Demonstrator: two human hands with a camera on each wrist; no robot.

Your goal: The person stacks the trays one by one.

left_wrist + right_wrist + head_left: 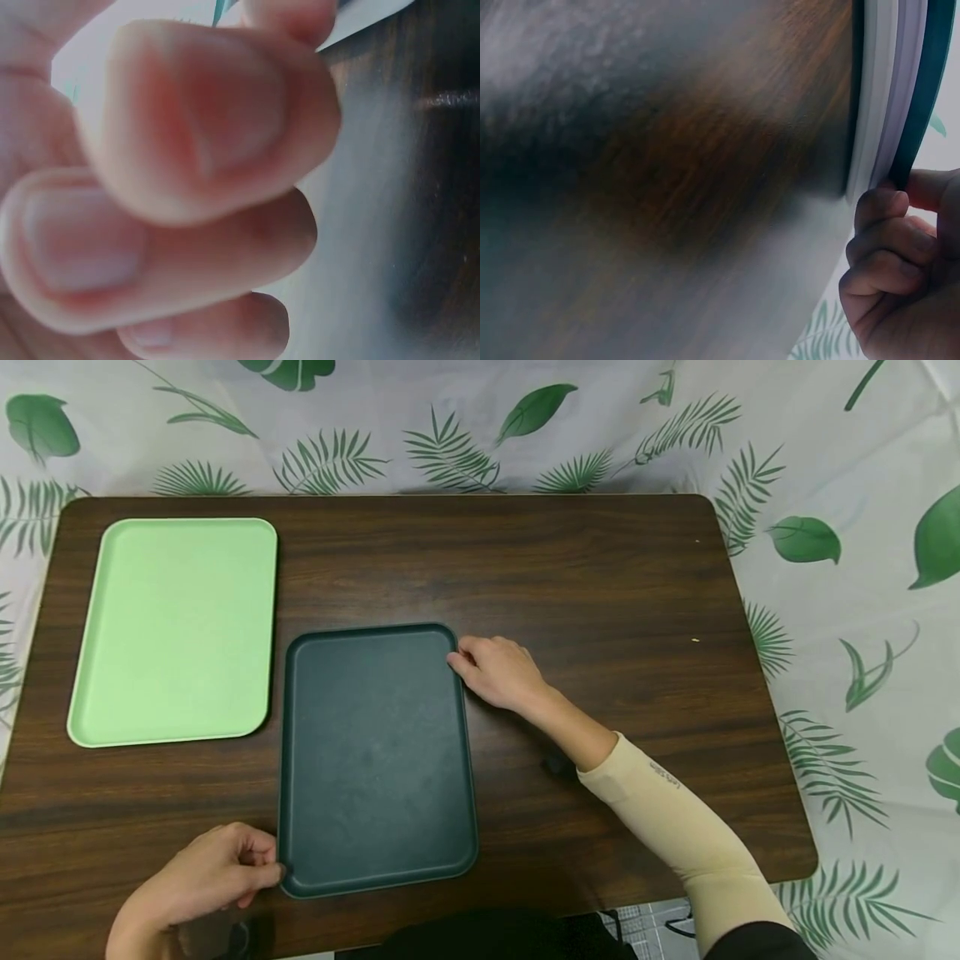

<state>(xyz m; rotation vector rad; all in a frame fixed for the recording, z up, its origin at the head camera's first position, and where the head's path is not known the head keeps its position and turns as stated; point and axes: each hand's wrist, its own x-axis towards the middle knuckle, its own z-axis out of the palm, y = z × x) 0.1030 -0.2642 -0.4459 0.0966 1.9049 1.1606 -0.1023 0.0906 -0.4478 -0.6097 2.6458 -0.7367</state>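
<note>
A dark green rectangular tray (378,760) lies at the middle-left of the wooden table. My right hand (495,670) pinches its right rim near the far corner, thumb on top. In the right wrist view, fingers (889,277) curl against the tray edge (922,82), which shows dark and pale bands. At the near left corner, my left hand (217,868) pinches the rim between thumb and fingers. The left wrist view is mostly filled by blurred curled fingers (217,120).
A light green tray (180,635) lies left of the dark one, farther back on the dark wooden table (600,577). A white leaf-print cloth (862,610) surrounds the table's back and right sides. Small pale specks (695,640) mark the tabletop at right.
</note>
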